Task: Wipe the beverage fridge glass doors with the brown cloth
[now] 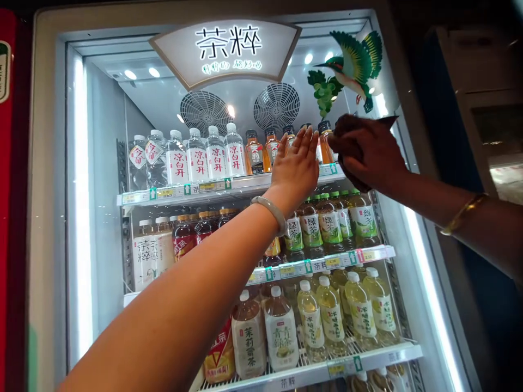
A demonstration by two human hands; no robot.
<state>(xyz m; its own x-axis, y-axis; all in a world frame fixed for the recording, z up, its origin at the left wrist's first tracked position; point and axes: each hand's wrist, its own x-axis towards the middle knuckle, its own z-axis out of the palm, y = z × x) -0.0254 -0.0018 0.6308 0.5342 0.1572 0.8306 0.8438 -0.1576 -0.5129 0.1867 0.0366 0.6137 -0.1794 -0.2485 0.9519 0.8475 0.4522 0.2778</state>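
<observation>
My left hand [296,169] lies flat against the glass door [159,141] of a lit drinks fridge, fingers straight and close together; a pale bangle [270,211] circles the wrist. Just right of it, my right hand [376,152] grips a crumpled dark brown cloth [350,130] at the glass, with one pointed corner sticking out behind the hand. A gold bracelet [463,215] is on that wrist. Above the right hand is a green bird sticker [355,68] with a leafy cluster [324,90]. My hands cover some top-shelf bottles.
Behind the glass, shelves hold clear water bottles [177,158], amber bottles [254,152], green tea bottles [330,220] and pale yellow drinks [312,316]. A fan-shaped sign [229,51] sits at the top. The door frame [47,190] runs down the left; a red panel [8,218] stands beside it.
</observation>
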